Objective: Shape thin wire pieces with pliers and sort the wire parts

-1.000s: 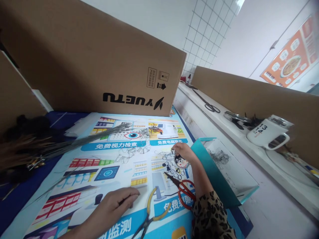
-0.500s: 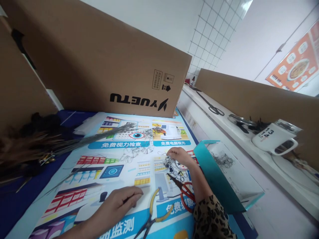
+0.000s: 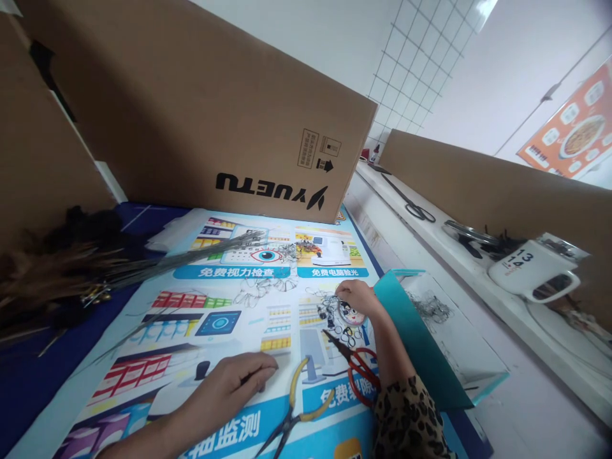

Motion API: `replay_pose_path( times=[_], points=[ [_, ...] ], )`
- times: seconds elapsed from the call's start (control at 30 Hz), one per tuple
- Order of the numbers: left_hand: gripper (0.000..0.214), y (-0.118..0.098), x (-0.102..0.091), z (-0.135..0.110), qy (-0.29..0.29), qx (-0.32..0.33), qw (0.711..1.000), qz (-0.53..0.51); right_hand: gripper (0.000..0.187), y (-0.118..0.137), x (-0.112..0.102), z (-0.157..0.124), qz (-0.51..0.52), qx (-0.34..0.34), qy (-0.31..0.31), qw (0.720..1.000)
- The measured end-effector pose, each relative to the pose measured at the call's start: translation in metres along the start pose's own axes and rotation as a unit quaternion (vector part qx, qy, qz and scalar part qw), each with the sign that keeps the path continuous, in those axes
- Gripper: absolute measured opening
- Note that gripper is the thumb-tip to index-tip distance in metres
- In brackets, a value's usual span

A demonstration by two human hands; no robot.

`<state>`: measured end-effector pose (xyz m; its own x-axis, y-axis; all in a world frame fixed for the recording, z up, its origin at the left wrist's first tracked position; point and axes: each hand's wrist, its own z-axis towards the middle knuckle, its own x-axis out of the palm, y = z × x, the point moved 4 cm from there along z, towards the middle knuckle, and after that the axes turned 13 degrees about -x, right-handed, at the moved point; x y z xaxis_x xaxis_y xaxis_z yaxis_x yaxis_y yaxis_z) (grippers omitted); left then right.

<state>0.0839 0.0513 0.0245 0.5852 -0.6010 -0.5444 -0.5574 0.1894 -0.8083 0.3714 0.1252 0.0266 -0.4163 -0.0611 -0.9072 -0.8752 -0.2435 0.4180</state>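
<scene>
My left hand rests on the printed poster, its fingers curled and pressed together with nothing showing between them. Beside it lie yellow-handled pliers, their handles apart. My right hand is bent over a pile of small dark rings and wire bits, fingers pinched and partly hidden; I cannot make out what they hold. A round badge with a cartoon face lies just below that hand. Red-handled scissors lie close to my right forearm, slightly open.
A teal box with tangled wire pieces stands at the right. Wire loops and a bundle of long wires lie left of centre. A big cardboard box blocks the back. A mug and black scissors sit on the ledge.
My right hand has shifted slightly right and back over the pile, uncovering more of the round badge. My left hand stays nearly where it was. The camera view has turned a little.
</scene>
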Motion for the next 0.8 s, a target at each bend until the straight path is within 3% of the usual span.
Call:
replay_pose_path(
  times=[0.2,0.37,0.47,0.6,0.8],
  points=[
    [0.03,0.006,0.003,0.003,-0.004,0.01,1.0,0.008,0.017,-0.012,-0.016,-0.007,0.008,0.036,-0.028,0.999],
    [0.029,0.007,0.003,0.003,-0.002,0.007,1.0,0.014,0.021,-0.002,-0.016,-0.004,0.056,0.012,-0.058,0.997],
    [0.028,0.006,0.002,0.003,-0.005,0.01,1.0,0.008,0.026,0.005,-0.012,0.0,0.095,-0.003,-0.069,0.993],
    [0.029,0.012,0.004,0.005,-0.01,-0.003,1.0,-0.001,0.026,0.008,0.0,0.003,0.232,-0.021,-0.082,0.969],
    [0.028,0.027,0.01,0.009,0.0,-0.014,1.0,0.005,0.023,0.015,0.029,0.01,0.324,-0.005,-0.037,0.945]
  ],
)
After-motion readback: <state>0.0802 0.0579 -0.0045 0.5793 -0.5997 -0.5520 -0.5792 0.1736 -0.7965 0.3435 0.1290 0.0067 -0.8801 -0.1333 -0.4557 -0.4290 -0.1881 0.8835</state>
